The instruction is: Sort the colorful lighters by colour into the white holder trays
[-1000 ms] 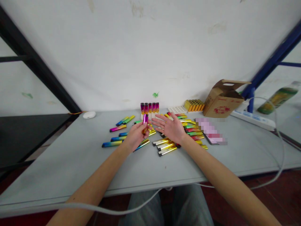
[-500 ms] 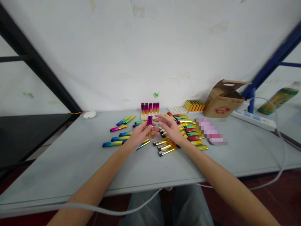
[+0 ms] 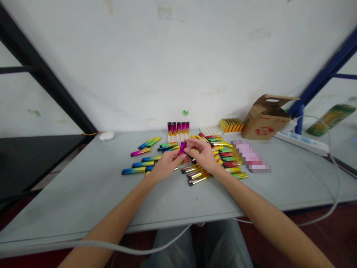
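Observation:
A purple lighter [image 3: 182, 147] is held between my two hands, tilted a little to the right. My left hand [image 3: 167, 163] grips its lower part, and the fingers of my right hand [image 3: 202, 153] close on its upper part. Behind them stands a white tray [image 3: 178, 138] with several purple-and-orange lighters [image 3: 178, 128] upright in its back rows. Blue-and-yellow lighters [image 3: 134, 170] lie loose to the left, near a single pink-and-yellow one [image 3: 140, 152]. Gold lighters [image 3: 198, 178] and red and green ones lie under and beside my right hand.
Farther back are another white tray [image 3: 211, 130] and a block of upright yellow lighters [image 3: 231, 125]. An open cardboard box [image 3: 264, 121], a power strip [image 3: 304, 142] and a pink blurred object [image 3: 251, 156] are on the right. A white case [image 3: 106, 136] sits at the back left.
The purple lighter has shifted slightly right and tilted. My right hand has come in from beside it, and its fingers now touch the lighter.

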The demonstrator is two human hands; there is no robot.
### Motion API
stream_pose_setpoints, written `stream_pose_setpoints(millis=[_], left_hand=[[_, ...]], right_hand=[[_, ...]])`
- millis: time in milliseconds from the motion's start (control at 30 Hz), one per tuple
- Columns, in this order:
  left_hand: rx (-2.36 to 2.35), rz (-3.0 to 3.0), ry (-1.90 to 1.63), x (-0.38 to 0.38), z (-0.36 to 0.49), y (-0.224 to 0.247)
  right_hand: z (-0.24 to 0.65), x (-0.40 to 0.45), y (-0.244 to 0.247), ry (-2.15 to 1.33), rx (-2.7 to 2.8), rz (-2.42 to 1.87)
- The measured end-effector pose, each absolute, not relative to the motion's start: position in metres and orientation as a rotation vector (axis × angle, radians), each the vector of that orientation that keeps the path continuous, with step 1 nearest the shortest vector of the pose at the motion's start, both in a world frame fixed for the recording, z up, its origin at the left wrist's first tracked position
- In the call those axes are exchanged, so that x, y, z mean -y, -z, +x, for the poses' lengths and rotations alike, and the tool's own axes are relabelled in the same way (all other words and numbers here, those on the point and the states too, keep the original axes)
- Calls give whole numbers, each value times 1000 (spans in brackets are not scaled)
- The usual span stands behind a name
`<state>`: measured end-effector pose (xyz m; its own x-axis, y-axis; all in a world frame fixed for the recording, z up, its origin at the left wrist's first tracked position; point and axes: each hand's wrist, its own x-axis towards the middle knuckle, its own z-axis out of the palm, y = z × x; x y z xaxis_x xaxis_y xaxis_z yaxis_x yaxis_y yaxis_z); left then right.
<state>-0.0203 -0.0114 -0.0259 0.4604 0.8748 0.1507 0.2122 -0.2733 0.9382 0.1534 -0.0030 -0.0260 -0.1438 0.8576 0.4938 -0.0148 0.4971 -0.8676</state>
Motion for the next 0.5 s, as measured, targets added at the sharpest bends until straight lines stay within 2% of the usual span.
stream_pose_setpoints(millis=[300, 500], left_hand=[[-1201, 1912, -1124, 13, -25, 20], [-1510, 2403, -970, -1, -40, 30]], right_hand=[[160, -11, 23, -749, 1417, -894], [168, -51, 14, -454, 1495, -1028]])
